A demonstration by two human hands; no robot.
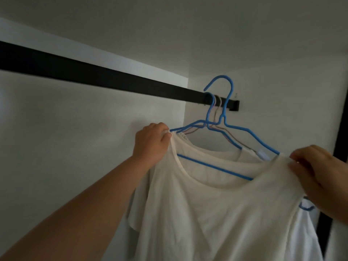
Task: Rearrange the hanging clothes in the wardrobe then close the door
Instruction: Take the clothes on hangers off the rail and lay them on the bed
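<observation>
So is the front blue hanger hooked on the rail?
No, the blue hanger's hook sits raised above the rail, not over it.

The light is dim and grey, brightest along a pale strip high on the left. A plain white back wall (66,129) fills the left and centre, meeting a white side wall (263,87) at a vertical corner right of centre. Overhead runs a flat, shadowed ceiling panel (169,25) (its surface bare and even). Down the far right edge stands a dark vertical frame strip (339,144), with a paler surface beyond it.
</observation>
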